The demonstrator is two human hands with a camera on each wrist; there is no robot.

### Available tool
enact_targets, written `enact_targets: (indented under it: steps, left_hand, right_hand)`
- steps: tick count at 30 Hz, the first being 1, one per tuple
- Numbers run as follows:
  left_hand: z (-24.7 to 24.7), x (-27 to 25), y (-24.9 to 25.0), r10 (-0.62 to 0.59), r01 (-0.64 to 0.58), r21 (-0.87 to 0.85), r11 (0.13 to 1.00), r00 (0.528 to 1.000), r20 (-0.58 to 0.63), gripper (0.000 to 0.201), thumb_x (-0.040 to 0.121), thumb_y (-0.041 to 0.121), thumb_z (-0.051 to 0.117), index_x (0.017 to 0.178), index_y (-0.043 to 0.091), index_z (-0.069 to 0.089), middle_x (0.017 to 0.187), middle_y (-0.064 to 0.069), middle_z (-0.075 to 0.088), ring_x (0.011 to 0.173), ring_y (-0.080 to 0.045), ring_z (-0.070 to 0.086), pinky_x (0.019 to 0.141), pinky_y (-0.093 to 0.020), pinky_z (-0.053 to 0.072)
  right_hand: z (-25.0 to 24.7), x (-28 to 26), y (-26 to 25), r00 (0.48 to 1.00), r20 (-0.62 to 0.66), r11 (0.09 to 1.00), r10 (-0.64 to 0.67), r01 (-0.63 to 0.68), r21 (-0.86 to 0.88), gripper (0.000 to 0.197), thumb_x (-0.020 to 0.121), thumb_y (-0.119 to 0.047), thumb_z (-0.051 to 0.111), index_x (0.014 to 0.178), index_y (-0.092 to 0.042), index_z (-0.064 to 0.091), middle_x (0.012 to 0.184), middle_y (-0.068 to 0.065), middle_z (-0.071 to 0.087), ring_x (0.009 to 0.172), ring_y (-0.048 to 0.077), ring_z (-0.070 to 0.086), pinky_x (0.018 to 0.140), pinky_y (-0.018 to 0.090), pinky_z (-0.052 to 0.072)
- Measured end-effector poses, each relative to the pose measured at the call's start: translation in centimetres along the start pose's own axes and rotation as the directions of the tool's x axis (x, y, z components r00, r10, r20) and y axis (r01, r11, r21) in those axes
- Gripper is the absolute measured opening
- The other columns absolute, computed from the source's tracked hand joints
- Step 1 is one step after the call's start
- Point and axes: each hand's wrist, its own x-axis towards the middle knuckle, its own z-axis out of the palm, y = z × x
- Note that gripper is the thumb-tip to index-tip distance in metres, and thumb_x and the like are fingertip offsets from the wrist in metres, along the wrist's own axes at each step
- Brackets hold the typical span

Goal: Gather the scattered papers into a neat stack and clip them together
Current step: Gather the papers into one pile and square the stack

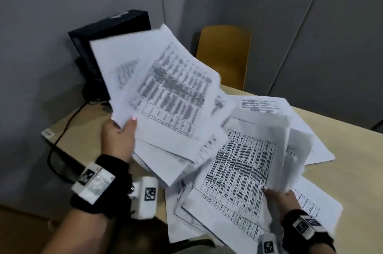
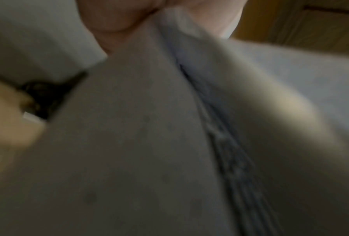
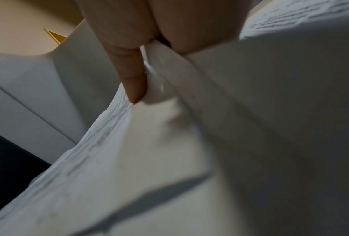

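Observation:
My left hand grips a loose bundle of printed sheets by its lower left corner and holds it tilted up above the table. My right hand pinches the edge of several sheets printed with tables, lifted off the pile at the front right. In the right wrist view a finger presses against the white paper held there. The left wrist view is blurred; the left hand shows above grey paper. More sheets lie scattered flat on the table. No clip shows.
The beige table runs to the right and back. A black box-like device with cables stands at the back left corner. A yellow chair is behind the table. Grey walls close in behind.

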Motion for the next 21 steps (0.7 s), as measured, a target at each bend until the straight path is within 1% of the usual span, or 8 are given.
enact_targets:
  steps: [4, 8, 11, 14, 15, 17, 19, 21]
  left_hand:
    - [4.3, -2.9, -4.5, -0.225, 0.247, -0.069, 0.967, 0.946, 0.235, 0.013, 0.086, -0.004, 0.056, 0.092, 0.006, 0.062, 0.078, 0.003, 0.068, 0.081, -0.012, 0.063, 0.077, -0.025, 0.049]
    - [7.2, -4.6, -7.9, -0.379, 0.364, 0.112, 0.925, 0.849, 0.367, 0.022, 0.088, -0.001, 0.055, 0.109, -0.004, 0.059, 0.093, -0.011, 0.063, 0.092, -0.024, 0.058, 0.082, -0.028, 0.042]
    - [8.8, -5.3, -9.3, -0.453, 0.364, 0.278, 0.889, 0.787, 0.419, 0.023, 0.087, 0.003, 0.059, 0.109, -0.004, 0.060, 0.096, -0.014, 0.062, 0.090, -0.023, 0.058, 0.080, -0.025, 0.042]
    - [9.9, -6.0, -10.1, -0.517, 0.341, 0.409, 0.847, 0.708, 0.481, 0.024, 0.084, 0.005, 0.064, 0.106, -0.003, 0.060, 0.094, -0.013, 0.062, 0.086, -0.020, 0.056, 0.074, -0.023, 0.040]
    - [10.0, -6.2, -10.3, -0.534, 0.344, 0.424, 0.838, 0.682, 0.500, 0.023, 0.083, 0.004, 0.065, 0.104, -0.003, 0.060, 0.092, -0.013, 0.062, 0.085, -0.020, 0.057, 0.073, -0.024, 0.041]
    - [10.3, -6.5, -10.6, -0.561, 0.362, 0.440, 0.822, 0.646, 0.517, 0.016, 0.081, 0.005, 0.067, 0.095, 0.001, 0.060, 0.087, -0.010, 0.064, 0.081, -0.021, 0.057, 0.072, -0.026, 0.043]
    - [10.8, -6.5, -10.8, -0.562, 0.343, 0.455, 0.822, 0.621, 0.547, 0.017, 0.080, 0.007, 0.069, 0.094, 0.005, 0.060, 0.094, -0.011, 0.067, 0.083, -0.024, 0.060, 0.075, -0.028, 0.047]
    - [11.1, -6.2, -10.9, -0.530, 0.288, 0.453, 0.843, 0.588, 0.611, 0.024, 0.080, 0.009, 0.069, 0.103, 0.008, 0.060, 0.101, -0.008, 0.066, 0.088, -0.021, 0.060, 0.078, -0.025, 0.045]
  right_hand:
    - [0.1, -0.1, 0.0, 1.000, 0.006, 1.000, 0.023, -0.023, -0.004, 0.022, 0.082, -0.013, 0.067, 0.076, 0.004, 0.054, 0.062, 0.012, 0.057, 0.053, 0.022, 0.050, 0.049, 0.023, 0.036]
    - [-0.1, 0.0, 0.0, 0.998, 0.000, 0.997, 0.061, -0.061, 0.042, 0.023, 0.081, -0.011, 0.067, 0.090, 0.007, 0.056, 0.067, 0.012, 0.058, 0.056, 0.021, 0.051, 0.043, 0.021, 0.039]
    - [0.1, 0.4, 0.0, 0.996, -0.008, 0.980, 0.094, -0.091, 0.178, 0.044, 0.075, -0.022, 0.069, 0.105, 0.007, 0.057, 0.085, 0.016, 0.061, 0.070, 0.026, 0.054, 0.053, 0.025, 0.036]
    - [0.3, 0.3, 0.0, 0.996, 0.034, 0.966, 0.077, -0.083, 0.244, 0.067, 0.052, -0.056, 0.073, 0.086, 0.001, 0.062, 0.064, 0.011, 0.065, 0.066, 0.025, 0.053, 0.064, 0.030, 0.040]
    - [0.3, 0.0, -0.3, 0.996, 0.061, 0.965, 0.062, -0.075, 0.251, 0.073, 0.048, -0.062, 0.072, 0.087, -0.001, 0.062, 0.069, 0.012, 0.066, 0.071, 0.027, 0.056, 0.072, 0.033, 0.042]
    - [0.2, -1.0, -0.5, 0.992, 0.128, 0.966, 0.008, -0.041, 0.255, 0.074, 0.053, -0.053, 0.073, 0.107, -0.005, 0.057, 0.090, 0.015, 0.065, 0.088, 0.032, 0.060, 0.083, 0.039, 0.043]
    - [0.1, -1.2, -0.4, 0.992, 0.121, 0.981, -0.024, 0.001, 0.193, 0.079, 0.055, -0.045, 0.081, 0.111, 0.004, 0.056, 0.096, 0.022, 0.065, 0.092, 0.037, 0.061, 0.075, 0.036, 0.045]
    - [0.1, -1.1, -0.3, 0.996, 0.075, 0.994, -0.057, 0.050, 0.097, 0.054, 0.064, -0.030, 0.082, 0.089, 0.013, 0.061, 0.074, 0.025, 0.066, 0.066, 0.034, 0.063, 0.054, 0.026, 0.051]
